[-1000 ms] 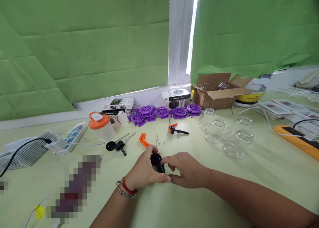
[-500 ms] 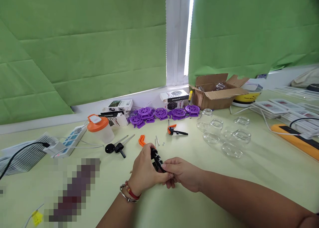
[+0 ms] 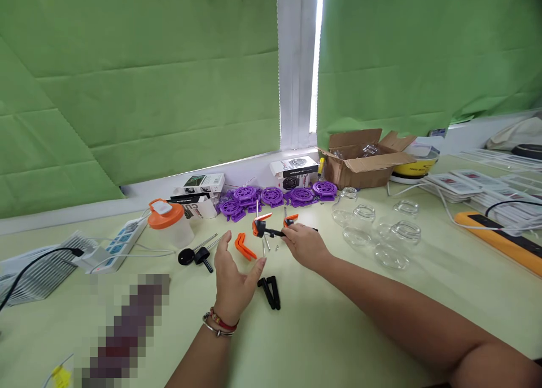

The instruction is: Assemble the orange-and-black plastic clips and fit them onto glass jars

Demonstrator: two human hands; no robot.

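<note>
My right hand [image 3: 305, 244] has its fingers closed on the black handle of a black-and-orange crank-like piece [image 3: 259, 227], which has a round black hub, an orange arm and a thin metal rod pointing up. A similar piece [image 3: 290, 219] lies just behind it, partly covered by my hand. My left hand [image 3: 235, 283] is held above the table with fingers apart and thumb out, holding nothing. To its right rest black L-shaped handles [image 3: 271, 293]. Orange angled parts [image 3: 244, 245] lie ahead of the left hand, beside loose metal pins [image 3: 266, 242].
Purple wheel-like parts [image 3: 272, 196] line the back by printed boxes [image 3: 293, 168]. At right are clear glass jars [image 3: 392, 256] and an open carton [image 3: 368, 170]. Leftward are black knobs with rods [image 3: 202, 256], an orange-lidded cup [image 3: 170, 224] and a power strip [image 3: 124, 244].
My hands, together over a black part before, have separated. The right moved forward and now holds the crank-like piece near the similar one; the left opened. Black handles now show on the table.
</note>
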